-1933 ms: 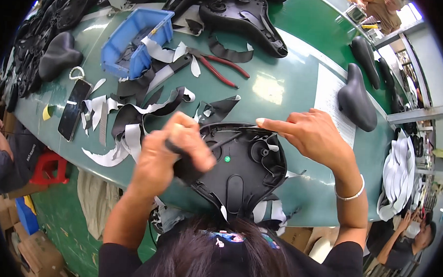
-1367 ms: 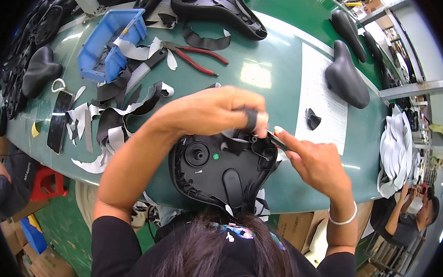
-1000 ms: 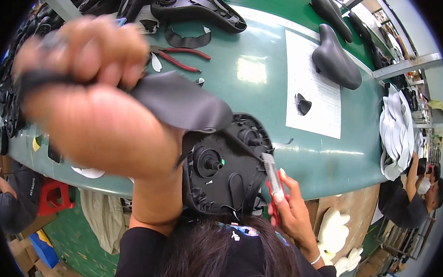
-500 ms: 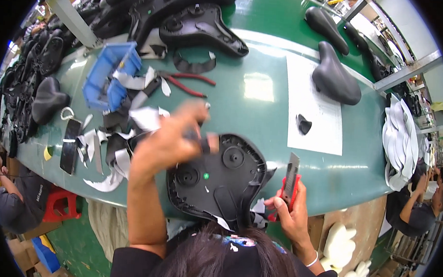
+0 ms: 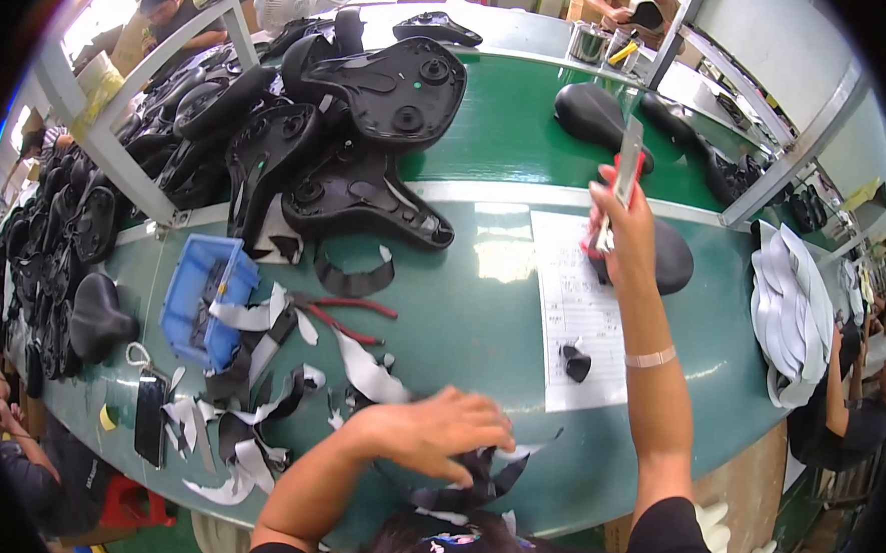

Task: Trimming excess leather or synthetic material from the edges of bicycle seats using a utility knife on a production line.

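Raised from the table's front edge since half a second ago, the right hand [image 5: 626, 234] is wrapped around a red-handled utility knife [image 5: 624, 181].
Its flat, silvery blade [image 5: 631, 144] is out, pointing toward the far side of the green table [image 5: 465, 338]; a smooth black saddle [image 5: 674, 259] shows partly behind the forearm. The left hand [image 5: 430, 431], fingers spread, is at curled black strips [image 5: 451, 499]; contact cannot be told.

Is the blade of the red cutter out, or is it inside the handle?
Out: the grey blade sticks up beyond the red handle, above the right hand.
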`<act>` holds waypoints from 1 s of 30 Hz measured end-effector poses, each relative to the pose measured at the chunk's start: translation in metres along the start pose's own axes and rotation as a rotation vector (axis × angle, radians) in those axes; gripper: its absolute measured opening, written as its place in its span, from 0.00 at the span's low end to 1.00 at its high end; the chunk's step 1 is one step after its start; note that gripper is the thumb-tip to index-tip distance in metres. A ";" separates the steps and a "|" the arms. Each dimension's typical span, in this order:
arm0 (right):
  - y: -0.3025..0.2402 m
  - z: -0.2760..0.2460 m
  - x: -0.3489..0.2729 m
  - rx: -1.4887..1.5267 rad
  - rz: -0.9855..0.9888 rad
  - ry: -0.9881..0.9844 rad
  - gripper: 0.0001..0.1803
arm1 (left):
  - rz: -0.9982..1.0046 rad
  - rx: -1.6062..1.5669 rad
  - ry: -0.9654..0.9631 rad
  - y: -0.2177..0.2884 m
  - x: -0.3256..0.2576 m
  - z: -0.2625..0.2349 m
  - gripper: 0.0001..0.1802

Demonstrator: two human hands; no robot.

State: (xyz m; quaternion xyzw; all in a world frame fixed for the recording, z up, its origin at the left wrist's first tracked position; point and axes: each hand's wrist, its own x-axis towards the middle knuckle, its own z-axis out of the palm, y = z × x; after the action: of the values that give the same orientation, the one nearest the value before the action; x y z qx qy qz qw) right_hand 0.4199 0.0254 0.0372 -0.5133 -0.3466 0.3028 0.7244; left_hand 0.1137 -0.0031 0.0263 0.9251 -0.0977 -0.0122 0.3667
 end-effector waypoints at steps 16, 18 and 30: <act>0.163 0.020 0.272 0.639 -0.243 0.680 0.29 | -0.514 -0.431 1.037 -0.082 0.020 0.019 0.05; 0.134 0.031 0.249 0.614 -0.185 0.837 0.30 | -0.512 -0.386 1.041 -0.084 0.017 0.020 0.06; -0.080 0.024 -0.083 -0.607 -0.011 -0.440 0.20 | -0.262 -1.058 1.196 -0.079 0.016 0.023 0.21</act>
State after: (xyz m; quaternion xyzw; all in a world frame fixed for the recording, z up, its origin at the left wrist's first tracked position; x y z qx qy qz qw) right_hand 0.3589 -0.0511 0.1033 -0.6255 -0.5709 0.2852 0.4489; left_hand 0.1403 0.0344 -0.0436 0.4831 0.2431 0.3972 0.7414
